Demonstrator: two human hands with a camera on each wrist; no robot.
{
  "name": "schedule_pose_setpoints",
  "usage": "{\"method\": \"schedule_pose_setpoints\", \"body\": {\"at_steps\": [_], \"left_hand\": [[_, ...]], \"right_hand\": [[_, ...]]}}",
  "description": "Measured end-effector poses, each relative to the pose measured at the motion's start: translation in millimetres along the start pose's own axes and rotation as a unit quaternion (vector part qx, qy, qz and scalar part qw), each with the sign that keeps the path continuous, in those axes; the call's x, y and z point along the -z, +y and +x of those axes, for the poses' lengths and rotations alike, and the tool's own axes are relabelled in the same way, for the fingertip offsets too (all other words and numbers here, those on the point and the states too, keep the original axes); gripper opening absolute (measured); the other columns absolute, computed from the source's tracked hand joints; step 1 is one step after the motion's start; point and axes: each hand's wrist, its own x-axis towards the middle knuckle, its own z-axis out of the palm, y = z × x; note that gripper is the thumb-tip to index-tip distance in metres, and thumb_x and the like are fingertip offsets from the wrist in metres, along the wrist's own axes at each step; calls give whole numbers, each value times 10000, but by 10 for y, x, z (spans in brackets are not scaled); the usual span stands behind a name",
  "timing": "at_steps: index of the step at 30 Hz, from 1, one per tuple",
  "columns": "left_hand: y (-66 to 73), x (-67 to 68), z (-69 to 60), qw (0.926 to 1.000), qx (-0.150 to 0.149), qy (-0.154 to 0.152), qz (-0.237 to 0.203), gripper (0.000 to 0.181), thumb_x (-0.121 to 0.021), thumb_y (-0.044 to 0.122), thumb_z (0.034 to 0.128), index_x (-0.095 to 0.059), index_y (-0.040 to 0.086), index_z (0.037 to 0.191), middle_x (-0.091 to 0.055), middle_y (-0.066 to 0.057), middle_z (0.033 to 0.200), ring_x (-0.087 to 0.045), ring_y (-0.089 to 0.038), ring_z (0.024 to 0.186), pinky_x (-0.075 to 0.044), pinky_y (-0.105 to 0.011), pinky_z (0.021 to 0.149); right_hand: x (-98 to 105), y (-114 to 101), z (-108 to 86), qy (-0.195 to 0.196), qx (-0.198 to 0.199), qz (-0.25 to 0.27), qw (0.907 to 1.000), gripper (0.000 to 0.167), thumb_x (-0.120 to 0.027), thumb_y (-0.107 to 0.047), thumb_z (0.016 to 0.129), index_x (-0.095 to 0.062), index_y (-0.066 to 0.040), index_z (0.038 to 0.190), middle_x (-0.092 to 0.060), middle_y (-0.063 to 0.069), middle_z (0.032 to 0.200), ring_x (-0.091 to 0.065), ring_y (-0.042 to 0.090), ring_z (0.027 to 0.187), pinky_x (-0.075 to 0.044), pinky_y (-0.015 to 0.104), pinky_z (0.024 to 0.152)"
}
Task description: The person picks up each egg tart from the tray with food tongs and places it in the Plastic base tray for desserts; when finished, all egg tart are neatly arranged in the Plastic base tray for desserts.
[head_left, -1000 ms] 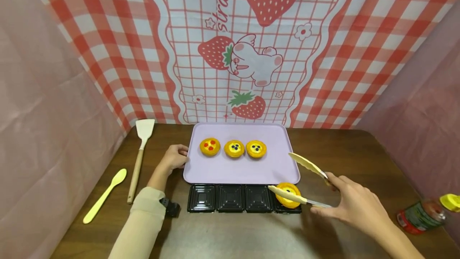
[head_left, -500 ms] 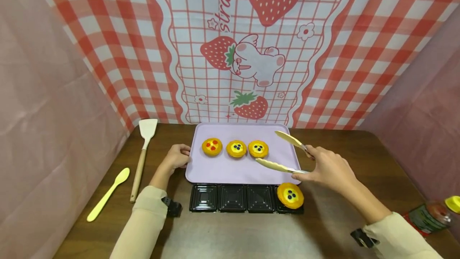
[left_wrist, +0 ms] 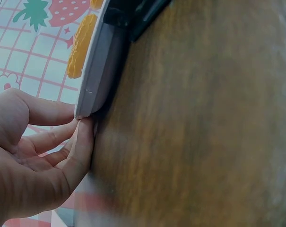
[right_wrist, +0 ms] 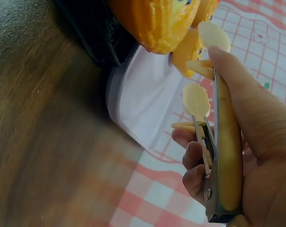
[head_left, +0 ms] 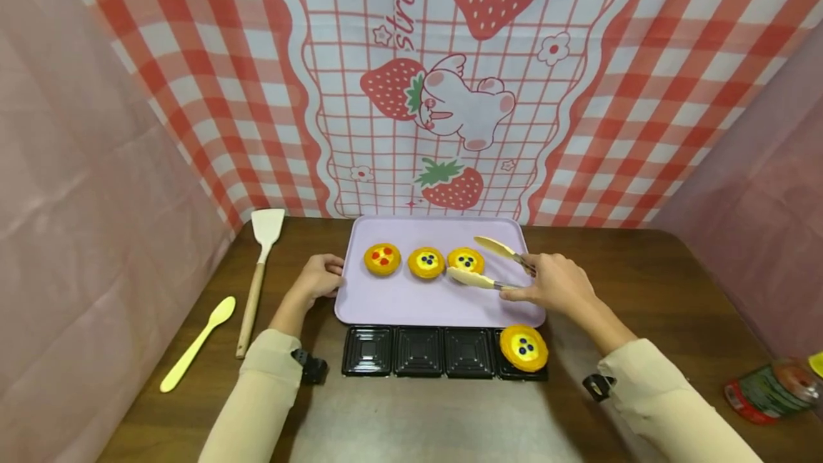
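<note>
My left hand [head_left: 316, 279] pinches the left rim of the lilac tray [head_left: 386, 306]; the left wrist view shows thumb and fingers at that edge. My right hand [head_left: 558, 283] grips the tongs [head_left: 472, 279], their two arms spread apart around the rightmost blueberry tart [head_left: 467, 259] on the tray. Left of it lie another blueberry tart [head_left: 426, 263] and a tart with red toppings [head_left: 382, 259]. In front of the tray, a black tray with square compartments [head_left: 419, 352] has a blueberry tart [head_left: 524, 349] in its rightmost compartment.
At left lie a white spatula [head_left: 254, 291] with a wooden handle and a yellow spoon [head_left: 198, 345]. A bottle with a yellow cap [head_left: 771, 390] is at the far right. A checked strawberry cloth [head_left: 450, 91] hangs behind the tray.
My right hand has moved left and away from me with the tongs, from the tart in the black tray to the rightmost tart on the lilac tray. My left hand stays at the rim.
</note>
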Motion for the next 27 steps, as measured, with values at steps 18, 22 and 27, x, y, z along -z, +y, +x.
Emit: {"method": "schedule_pose_setpoints", "body": {"at_steps": [18, 22, 27], "left_hand": [[-24, 19, -6, 9997, 32, -50, -248, 414, -624, -102, 805, -566, -119, 1215, -583, -204, 1015, -596, -202, 765, -578, -337, 615], [-15, 27, -1, 9998, 25, -20, -208, 418, -628, -99, 799, -572, -114, 1213, -589, -203, 1019, -590, -195, 758, -569, -329, 603], [-29, 30, 16, 9998, 19, -27, -190, 422, -629, -96, 793, -571, -112, 1210, -590, -196, 1015, -580, -186, 741, -556, -310, 584]], "right_hand": [[-35, -24, 59, -354, -6, -110, 9993, 883, -815, -630, 683, -648, -7, 1287, -694, 120, 949, -509, 217, 667, -387, 334, 493], [-29, -25, 50, -348, -9, -38, 9994, 875, -818, -613, 692, -643, 3, 1288, -685, 103, 924, -499, 211, 656, -367, 327, 488], [-23, -23, 38, -308, 64, 20, 9995, 857, -820, -598, 700, -646, 6, 1283, -673, 86, 889, -492, 203, 646, -353, 321, 478]]}}
